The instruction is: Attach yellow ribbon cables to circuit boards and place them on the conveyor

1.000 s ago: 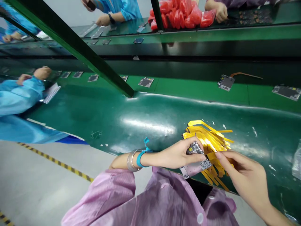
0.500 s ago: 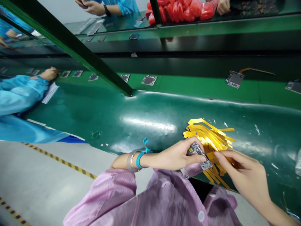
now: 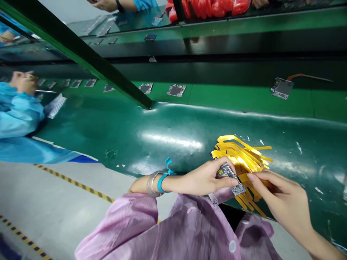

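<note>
My left hand [image 3: 206,177] grips a small grey circuit board [image 3: 230,180] at the near edge of the dark green mat [image 3: 162,133]. My right hand [image 3: 279,200] pinches the end of a yellow flat cable [image 3: 245,177] that meets the board's right side. Behind both hands lies a loose pile of yellow flat cables [image 3: 241,153] on the mat. My left wrist wears a silver bangle and a blue strap. Pink sleeves cover my arms below.
Beyond the mat runs a green conveyor belt [image 3: 230,95] carrying circuit boards [image 3: 176,90], one with an orange cable [image 3: 282,87] at right. A green post [image 3: 81,54] slants across. A person in blue [image 3: 18,112] works at left; red bags [image 3: 208,7] lie far back.
The boards on the belt have drifted right. The person at left pulled a hand back from the belt. My hands stayed on the board and cable, barely shifting.
</note>
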`<control>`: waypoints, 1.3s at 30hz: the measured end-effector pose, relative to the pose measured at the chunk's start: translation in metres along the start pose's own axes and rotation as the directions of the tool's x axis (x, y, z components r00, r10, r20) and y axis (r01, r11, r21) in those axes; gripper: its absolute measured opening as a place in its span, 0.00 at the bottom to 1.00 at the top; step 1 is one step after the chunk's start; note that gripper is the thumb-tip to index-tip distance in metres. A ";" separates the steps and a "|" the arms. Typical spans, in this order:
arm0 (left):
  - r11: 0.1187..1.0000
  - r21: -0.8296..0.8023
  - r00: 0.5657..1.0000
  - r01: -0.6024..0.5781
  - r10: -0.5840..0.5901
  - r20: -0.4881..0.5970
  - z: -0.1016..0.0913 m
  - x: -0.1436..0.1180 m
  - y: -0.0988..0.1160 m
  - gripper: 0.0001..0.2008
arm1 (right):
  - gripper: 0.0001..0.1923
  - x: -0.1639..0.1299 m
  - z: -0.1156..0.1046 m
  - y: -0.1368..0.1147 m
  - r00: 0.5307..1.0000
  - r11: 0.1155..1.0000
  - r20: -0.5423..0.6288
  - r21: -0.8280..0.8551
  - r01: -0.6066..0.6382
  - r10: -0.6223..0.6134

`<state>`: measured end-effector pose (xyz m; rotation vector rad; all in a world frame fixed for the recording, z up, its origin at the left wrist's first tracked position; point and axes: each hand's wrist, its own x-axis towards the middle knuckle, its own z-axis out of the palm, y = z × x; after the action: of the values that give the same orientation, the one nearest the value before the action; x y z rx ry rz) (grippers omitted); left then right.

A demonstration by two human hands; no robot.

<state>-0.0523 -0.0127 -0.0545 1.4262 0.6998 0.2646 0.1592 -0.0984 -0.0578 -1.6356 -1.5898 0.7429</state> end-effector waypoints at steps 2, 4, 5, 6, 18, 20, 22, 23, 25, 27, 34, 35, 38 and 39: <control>1.000 0.008 1.000 0.009 -0.009 0.003 0.000 0.001 -0.001 0.12 | 0.11 0.000 0.000 0.001 1.000 1.000 0.000 0.005 -0.006 0.006; 1.000 0.013 1.000 0.010 -0.010 0.002 0.000 0.002 -0.002 0.11 | 0.11 0.000 0.000 0.003 1.000 1.000 0.000 0.011 -0.012 0.012; 1.000 0.013 1.000 0.010 -0.010 0.001 0.000 0.002 -0.002 0.11 | 0.10 0.000 0.001 0.003 1.000 1.000 0.000 0.014 -0.014 0.014; 1.000 0.014 1.000 0.007 -0.007 0.001 0.000 0.002 -0.002 0.11 | 0.10 0.000 0.001 0.004 1.000 1.000 0.002 0.016 -0.015 0.015; 1.000 0.024 1.000 -0.005 0.005 0.001 -0.001 0.006 -0.002 0.11 | 0.11 0.000 0.000 0.006 0.999 0.999 0.030 0.010 -0.042 0.041; 0.999 0.031 1.000 0.008 -0.009 0.010 -0.001 0.006 -0.002 0.11 | 0.11 0.001 -0.001 0.007 0.998 0.999 0.048 0.015 -0.035 0.034; 0.999 0.034 0.999 0.026 -0.027 0.026 -0.001 0.006 -0.003 0.12 | 0.10 0.002 -0.003 0.008 0.996 0.999 0.079 0.026 -0.034 0.032; 0.999 0.034 0.999 0.032 -0.033 0.032 -0.001 0.007 -0.004 0.12 | 0.10 0.002 -0.003 0.008 0.995 0.999 0.092 0.031 -0.036 0.033; 0.999 0.032 0.999 0.031 -0.033 0.034 -0.001 0.007 -0.005 0.11 | 0.09 0.003 -0.004 0.009 0.994 0.998 0.101 0.037 -0.045 0.041; 0.999 0.031 0.999 0.024 -0.025 0.025 -0.001 0.007 -0.006 0.11 | 0.09 0.005 -0.003 0.010 0.994 0.997 0.099 0.046 -0.060 0.055; 0.999 -0.044 1.000 0.019 -0.020 -0.007 -0.002 0.014 -0.004 0.13 | 0.09 0.008 0.002 0.008 0.982 0.981 0.118 0.107 -0.162 0.150; 0.998 -0.059 1.000 0.015 -0.016 -0.007 -0.002 0.016 -0.004 0.14 | 0.10 0.009 0.002 0.009 0.978 0.978 0.130 0.112 -0.175 0.161; 0.997 -0.067 0.999 0.048 -0.048 -0.004 -0.003 0.021 -0.005 0.17 | 0.14 0.009 0.000 0.012 0.962 0.966 0.187 0.129 -0.223 0.197; 0.996 -0.056 0.998 0.065 -0.065 -0.004 -0.004 0.023 -0.005 0.18 | 0.17 0.009 -0.002 0.014 0.957 0.960 0.201 0.141 -0.241 0.211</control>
<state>-0.0383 0.0025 -0.0656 1.3472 0.7368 0.2356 0.1697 -0.0895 -0.0675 -1.6841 -1.4346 1.1448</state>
